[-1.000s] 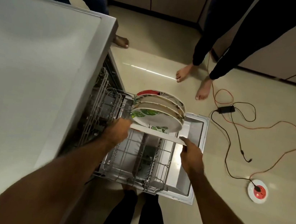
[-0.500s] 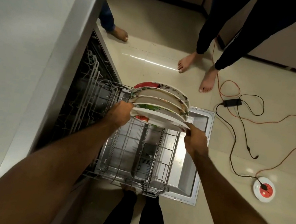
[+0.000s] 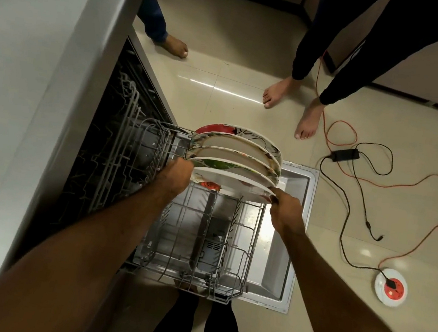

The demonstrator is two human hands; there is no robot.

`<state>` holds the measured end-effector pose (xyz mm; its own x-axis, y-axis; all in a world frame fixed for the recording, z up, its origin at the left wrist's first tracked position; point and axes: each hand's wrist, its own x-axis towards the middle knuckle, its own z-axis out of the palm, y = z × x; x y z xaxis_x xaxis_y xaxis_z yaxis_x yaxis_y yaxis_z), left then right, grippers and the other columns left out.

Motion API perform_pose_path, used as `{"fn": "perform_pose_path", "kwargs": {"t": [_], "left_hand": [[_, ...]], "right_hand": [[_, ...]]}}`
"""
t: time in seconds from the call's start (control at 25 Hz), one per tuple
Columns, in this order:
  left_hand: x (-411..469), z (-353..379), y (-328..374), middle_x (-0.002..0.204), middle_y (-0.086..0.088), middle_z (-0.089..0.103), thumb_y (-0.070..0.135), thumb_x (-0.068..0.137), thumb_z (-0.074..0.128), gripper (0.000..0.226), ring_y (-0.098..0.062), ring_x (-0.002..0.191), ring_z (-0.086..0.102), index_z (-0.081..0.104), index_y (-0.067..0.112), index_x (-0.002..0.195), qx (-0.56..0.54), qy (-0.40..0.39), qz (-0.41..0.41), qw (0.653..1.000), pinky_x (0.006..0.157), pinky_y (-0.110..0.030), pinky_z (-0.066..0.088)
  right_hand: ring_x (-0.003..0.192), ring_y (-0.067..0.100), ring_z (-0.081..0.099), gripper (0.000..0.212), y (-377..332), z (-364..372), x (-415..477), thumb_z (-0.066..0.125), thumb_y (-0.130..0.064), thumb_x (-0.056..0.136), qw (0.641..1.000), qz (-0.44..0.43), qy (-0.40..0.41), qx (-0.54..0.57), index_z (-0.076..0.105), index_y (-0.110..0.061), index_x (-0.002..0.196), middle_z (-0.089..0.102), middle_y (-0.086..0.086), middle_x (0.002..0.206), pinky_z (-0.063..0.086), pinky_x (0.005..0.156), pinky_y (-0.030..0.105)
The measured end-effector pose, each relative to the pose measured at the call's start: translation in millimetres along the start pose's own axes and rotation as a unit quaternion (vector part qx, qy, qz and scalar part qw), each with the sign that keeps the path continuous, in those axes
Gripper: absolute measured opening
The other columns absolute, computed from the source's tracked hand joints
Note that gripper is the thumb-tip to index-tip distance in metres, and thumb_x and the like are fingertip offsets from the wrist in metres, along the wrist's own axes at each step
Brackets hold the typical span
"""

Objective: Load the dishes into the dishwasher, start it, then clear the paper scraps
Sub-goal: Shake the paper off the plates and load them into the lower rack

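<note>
Left hand (image 3: 176, 172), centre of frame: fingers closed on the left edge of the nearest plate, a round white plate w/ red-and-green floral print (image 3: 233, 186). Right hand (image 3: 286, 206), right of centre: thumb and fingers pinched on the same plate's right rim. Plate is tilted, near-upright, held between both hands above the wire rack.

Directly behind it, toward top of frame: three more round floral plates (image 3: 235, 147), standing on edge in a row, close together, in the far end of the grey wire lower rack (image 3: 197, 235). Whether the held plate touches the next one: cannot tell. Near end of rack holds no dishes.

Rack is pulled out over the open stainless dishwasher door (image 3: 281, 257), lying flat, lower centre. Dark dishwasher cavity w/ upper wire rack (image 3: 128, 148) sits left of centre, under a grey countertop (image 3: 29, 71) filling the left side.

Beige tiled floor (image 3: 360, 310), right: orange cable (image 3: 428, 218), black cable w/ adapter block (image 3: 344, 155), round white-and-red socket unit (image 3: 390, 286) at lower right. Bare feet of two bystanders (image 3: 291, 97) at top of frame.
</note>
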<state>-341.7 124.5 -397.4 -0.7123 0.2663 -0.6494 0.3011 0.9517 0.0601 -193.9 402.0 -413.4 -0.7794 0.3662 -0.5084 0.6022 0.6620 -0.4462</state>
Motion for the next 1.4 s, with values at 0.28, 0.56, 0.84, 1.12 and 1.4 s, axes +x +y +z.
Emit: {"fn": "perform_pose_path", "kwargs": {"t": [0.28, 0.56, 0.84, 1.12, 1.4], "left_hand": [[7, 4, 8, 0.114, -0.012, 0.069, 0.016, 0.103, 0.058, 0.025, -0.023, 0.101, 0.069, 0.063, 0.004, 0.124, 0.022, -0.002, -0.017, 1.0, 0.082, -0.029, 0.056], [-37, -15, 21, 0.119, -0.014, 0.065, 0.013, 0.099, 0.059, 0.037, -0.023, 0.101, 0.066, 0.051, 0.0, 0.133, -0.019, 0.0, -0.057, 0.998, 0.075, -0.027, 0.051], [-127, -41, 36, 0.148, -0.016, 0.046, 0.033, 0.098, 0.054, 0.061, -0.027, 0.128, 0.053, 0.034, 0.009, 0.15, -0.049, 0.082, 0.004, 0.995, 0.105, -0.043, 0.051], [-238, -93, 45, 0.172, -0.013, 0.001, 0.044, 0.106, 0.044, 0.08, -0.031, 0.158, 0.006, 0.002, 0.008, 0.164, -0.013, 0.121, 0.012, 0.993, 0.127, -0.05, 0.017], [-346, -126, 12, 0.171, -0.014, 0.009, 0.039, 0.102, 0.054, 0.083, -0.029, 0.159, 0.009, 0.008, 0.008, 0.163, -0.045, 0.231, -0.026, 0.972, 0.129, -0.047, 0.015]], "right_hand": [[0.093, 0.03, 0.069, 0.025, -14, 8, 6, 0.052, -0.011, 0.107, 0.999, 0.028, 0.0, -0.025, 0.065, -0.008, 0.128, 0.071, 0.014, 0.108, 0.06, 0.087, 0.045], [0.079, 0.02, 0.069, 0.026, -33, -13, -27, 0.052, -0.026, 0.109, 1.0, 0.015, 0.022, 0.013, 0.061, -0.012, 0.13, 0.07, 0.004, 0.094, 0.061, 0.069, 0.037], [0.116, 0.018, 0.063, 0.04, -101, -59, -98, 0.052, -0.034, 0.106, 0.985, -0.167, -0.005, -0.043, 0.049, -0.025, 0.144, 0.063, 0.002, 0.135, 0.056, 0.094, 0.037], [0.157, 0.026, 0.023, 0.072, -173, -99, -163, 0.037, -0.059, 0.107, 0.914, -0.368, -0.012, -0.172, 0.023, -0.017, 0.164, 0.026, 0.008, 0.17, 0.008, 0.128, 0.044], [0.158, 0.021, 0.021, 0.068, -247, -127, -226, 0.035, -0.056, 0.11, 0.825, -0.537, -0.043, -0.173, 0.023, -0.018, 0.164, 0.028, 0.005, 0.17, -0.006, 0.125, 0.034]]}}
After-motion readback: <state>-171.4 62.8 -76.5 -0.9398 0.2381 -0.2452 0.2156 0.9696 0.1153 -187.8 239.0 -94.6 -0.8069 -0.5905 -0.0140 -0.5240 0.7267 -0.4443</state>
